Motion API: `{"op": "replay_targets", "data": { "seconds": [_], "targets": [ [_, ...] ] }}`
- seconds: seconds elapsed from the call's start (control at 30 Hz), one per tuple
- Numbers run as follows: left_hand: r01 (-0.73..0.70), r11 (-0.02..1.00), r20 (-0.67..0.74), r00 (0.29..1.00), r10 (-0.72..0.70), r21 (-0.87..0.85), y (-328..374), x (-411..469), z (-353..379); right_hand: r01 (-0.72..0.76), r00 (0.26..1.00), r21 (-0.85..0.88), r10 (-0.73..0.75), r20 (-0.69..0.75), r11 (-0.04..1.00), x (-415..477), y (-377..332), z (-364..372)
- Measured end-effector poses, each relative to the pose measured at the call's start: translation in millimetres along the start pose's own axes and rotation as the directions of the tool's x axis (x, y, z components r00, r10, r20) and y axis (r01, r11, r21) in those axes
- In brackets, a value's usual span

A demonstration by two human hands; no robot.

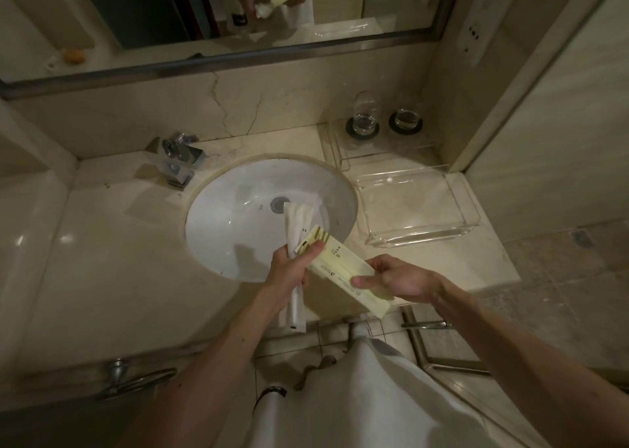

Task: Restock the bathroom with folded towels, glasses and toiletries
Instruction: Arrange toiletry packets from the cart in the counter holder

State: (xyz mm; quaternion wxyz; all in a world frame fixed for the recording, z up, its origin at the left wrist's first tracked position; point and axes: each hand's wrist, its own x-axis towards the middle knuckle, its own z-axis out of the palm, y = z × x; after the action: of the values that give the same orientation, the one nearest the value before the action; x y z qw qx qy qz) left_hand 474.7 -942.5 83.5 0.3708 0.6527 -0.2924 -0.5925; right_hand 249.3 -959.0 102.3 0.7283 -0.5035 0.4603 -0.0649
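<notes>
I have both hands over the near rim of the basin [231, 230], lower centre of the frame. My left hand [292, 267] is closed round a bunch of long white wrapped packets [299, 223], which fan out above it toward the drain and hang below it past the counter edge. Its thumb also presses the upper end of the pale yellow toiletry boxes [343, 264]. My right hand [398, 277] pinches the lower end of those boxes between thumb and fingers.

I judge the boxes to be light, thin card: stiff along their length but easy to crush, so I'd hold them by the long edges rather than squeeze the flat faces. The white packets look soft and slick and likely to slide out of a loose bunch. I'd grip them mid-length.

At centre right, the clear acrylic tray [418, 238] shows only marble counter through its floor. I judge it to be where these go. Behind it, in the upper right, a second clear tray [391, 153] appears to carry two drinking glasses [366, 114] on dark coasters [406, 130]. I cannot tell whether anything is in them.
</notes>
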Motion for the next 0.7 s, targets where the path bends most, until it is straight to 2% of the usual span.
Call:
{"op": "replay_targets", "data": {
  "seconds": [0.27, 0.33, 0.43, 0.57, 0.7],
  "targets": [
    [0.042, 0.995, -0.066, 0.997, -0.048, -0.087, 20, 26, 15, 0.012, 1.000, 0.135, -0.010, -0.010, 0.991, 7, -11, -45],
    [0.057, 0.990, -0.099, 0.993, -0.070, -0.128, 24, 32, 20, 0.015, 0.998, 0.227, 0.001, -0.070, 0.974, 9, -11, -57],
    [0.078, 0.987, -0.105, 0.990, -0.093, -0.142, 27, 42, 27, 0.114, 0.974, 0.380, -0.028, -0.223, 0.918, 13, -8, -74],
    [0.089, 0.991, -0.128, 0.987, -0.101, -0.095, 31, 54, 43, 0.215, 0.891, 0.386, -0.018, -0.454, 0.897, 23, -12, -102],
    [0.102, 0.991, -0.197, 0.973, -0.118, -0.090, 39, 66, 51, 0.212, 0.734, 0.284, 0.039, -0.678, 0.935, 38, -15, -146]
  ]
}}
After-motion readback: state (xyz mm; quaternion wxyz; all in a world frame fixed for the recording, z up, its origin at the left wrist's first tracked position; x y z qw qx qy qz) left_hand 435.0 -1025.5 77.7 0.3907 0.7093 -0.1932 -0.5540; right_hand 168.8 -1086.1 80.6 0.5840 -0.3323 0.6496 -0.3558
